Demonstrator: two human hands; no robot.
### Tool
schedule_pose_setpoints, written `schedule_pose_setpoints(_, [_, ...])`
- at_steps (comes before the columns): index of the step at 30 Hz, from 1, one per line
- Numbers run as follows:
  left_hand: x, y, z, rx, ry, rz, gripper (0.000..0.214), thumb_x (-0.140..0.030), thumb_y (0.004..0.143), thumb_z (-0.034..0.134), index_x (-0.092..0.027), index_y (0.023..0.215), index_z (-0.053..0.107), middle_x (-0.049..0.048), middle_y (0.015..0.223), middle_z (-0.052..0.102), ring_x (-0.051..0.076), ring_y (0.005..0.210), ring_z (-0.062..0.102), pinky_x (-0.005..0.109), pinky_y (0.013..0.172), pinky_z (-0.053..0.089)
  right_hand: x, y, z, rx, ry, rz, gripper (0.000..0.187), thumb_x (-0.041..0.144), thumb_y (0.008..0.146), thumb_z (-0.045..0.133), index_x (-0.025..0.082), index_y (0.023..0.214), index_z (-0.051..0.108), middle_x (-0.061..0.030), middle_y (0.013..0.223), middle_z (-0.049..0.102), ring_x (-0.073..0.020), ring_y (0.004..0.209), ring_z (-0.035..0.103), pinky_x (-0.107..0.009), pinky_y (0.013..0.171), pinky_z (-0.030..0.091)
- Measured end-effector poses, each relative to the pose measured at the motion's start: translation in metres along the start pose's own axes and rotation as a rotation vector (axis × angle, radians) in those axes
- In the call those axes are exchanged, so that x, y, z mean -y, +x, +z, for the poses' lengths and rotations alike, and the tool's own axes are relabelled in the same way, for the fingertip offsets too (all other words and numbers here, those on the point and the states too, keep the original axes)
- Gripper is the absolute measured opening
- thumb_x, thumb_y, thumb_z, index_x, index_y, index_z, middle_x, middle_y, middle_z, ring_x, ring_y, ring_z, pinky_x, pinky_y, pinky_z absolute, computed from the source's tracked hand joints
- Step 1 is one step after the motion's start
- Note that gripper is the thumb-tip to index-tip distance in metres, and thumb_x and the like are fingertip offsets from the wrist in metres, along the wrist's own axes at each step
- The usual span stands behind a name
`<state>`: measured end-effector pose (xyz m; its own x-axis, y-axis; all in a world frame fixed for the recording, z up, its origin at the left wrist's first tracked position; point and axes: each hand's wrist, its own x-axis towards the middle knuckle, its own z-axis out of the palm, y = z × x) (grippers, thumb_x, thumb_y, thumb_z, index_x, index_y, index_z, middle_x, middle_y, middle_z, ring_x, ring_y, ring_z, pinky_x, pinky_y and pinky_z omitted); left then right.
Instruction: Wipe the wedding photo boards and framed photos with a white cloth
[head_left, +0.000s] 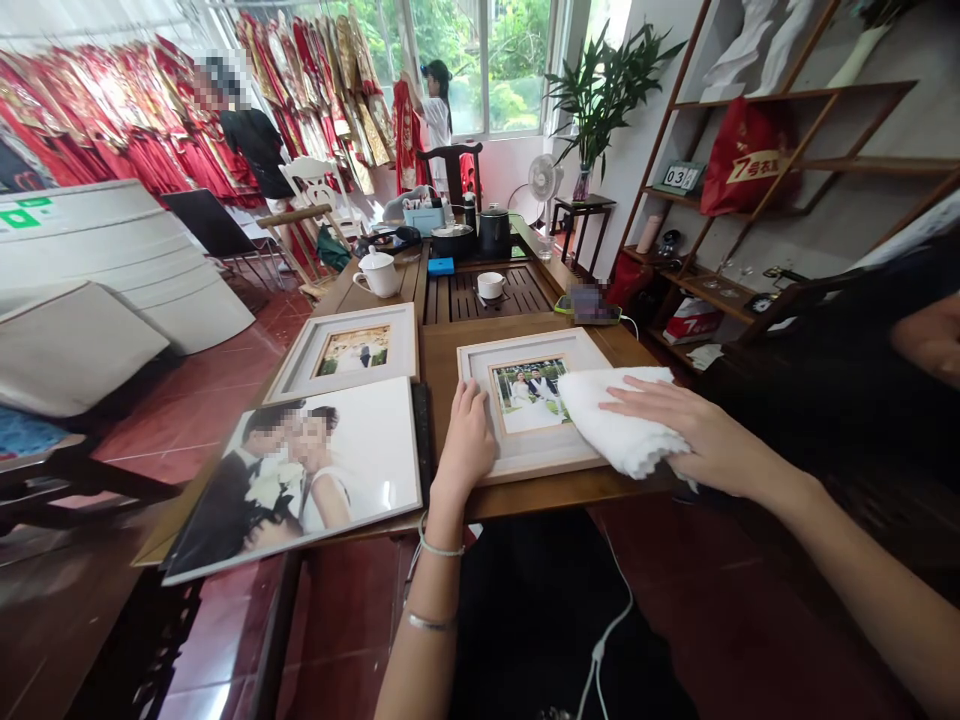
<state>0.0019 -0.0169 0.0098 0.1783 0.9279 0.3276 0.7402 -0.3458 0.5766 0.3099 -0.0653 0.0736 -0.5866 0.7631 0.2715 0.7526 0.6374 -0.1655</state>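
A framed wedding photo [525,350] lies flat on the wooden table [442,350] in front of me. My left hand [466,438] rests on the frame's left edge, fingers flat and together. My right hand [701,435] lies open, palm down, on a white folded cloth [619,420] that covers the frame's right side. A second framed photo [349,352] lies to the left. A large unframed wedding print [300,470] sits at the table's near left corner.
A tea tray with a white teapot [377,272], cup [490,285] and dark kettles [495,230] fills the far table. A phone [592,303] lies at the right. Shelves [750,170] stand on the right. Red garments [112,130] hang at the back, where two people stand.
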Motion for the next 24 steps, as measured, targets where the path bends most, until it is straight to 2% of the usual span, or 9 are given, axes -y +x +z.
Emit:
schedule_pose_setpoints(4, [-0.001,0.000,-0.001,0.009,0.013,0.013,0.056,0.005,0.075,0.036,-0.005,0.128,0.052,0.0221,0.151,0.038,0.032,0.147,0.020,0.055,0.119,0.025,-0.016,0.033,0.020,-0.096,-0.080,0.127,0.071,0.009,0.068,0.048,0.025,0.138,0.053,-0.0032,0.145,0.051,-0.0299,0.136,0.041,-0.052,0.109,0.037])
schedule_pose_setpoints(10, [0.002,0.001,0.001,0.004,0.016,0.018,0.054,0.004,0.076,0.036,-0.007,0.126,0.054,0.0208,0.151,0.039,0.031,0.147,0.021,0.056,0.119,0.026,-0.046,0.095,0.032,-0.259,-0.079,0.223,0.074,0.008,0.068,0.048,0.020,0.141,0.050,-0.0059,0.140,0.056,-0.0294,0.131,0.047,-0.049,0.108,0.040])
schedule_pose_setpoints(14, [0.004,0.000,0.003,-0.010,0.014,0.026,0.053,0.004,0.076,0.036,-0.008,0.124,0.055,0.0197,0.150,0.040,0.031,0.147,0.021,0.055,0.119,0.026,-0.053,0.124,0.039,-0.164,-0.162,0.240,0.068,0.009,0.070,0.049,0.021,0.137,0.055,-0.0077,0.139,0.057,-0.0345,0.130,0.047,-0.057,0.104,0.039])
schedule_pose_setpoints(18, [0.005,0.000,0.005,-0.027,-0.019,0.044,0.055,0.004,0.076,0.037,-0.011,0.126,0.055,0.0173,0.150,0.042,0.030,0.148,0.020,0.058,0.119,0.025,-0.042,0.126,0.042,-0.013,-0.211,0.182,0.071,0.006,0.069,0.048,0.025,0.137,0.055,-0.0064,0.142,0.053,-0.0387,0.135,0.040,-0.066,0.102,0.033])
schedule_pose_setpoints(24, [0.002,0.001,0.003,-0.014,0.003,0.017,0.051,0.003,0.077,0.036,-0.006,0.123,0.056,0.0213,0.150,0.040,0.031,0.147,0.021,0.056,0.119,0.025,0.000,0.087,0.029,0.139,-0.104,-0.036,0.080,0.002,0.061,0.046,0.030,0.135,0.056,-0.0016,0.142,0.054,-0.0318,0.137,0.039,-0.062,0.109,0.026])
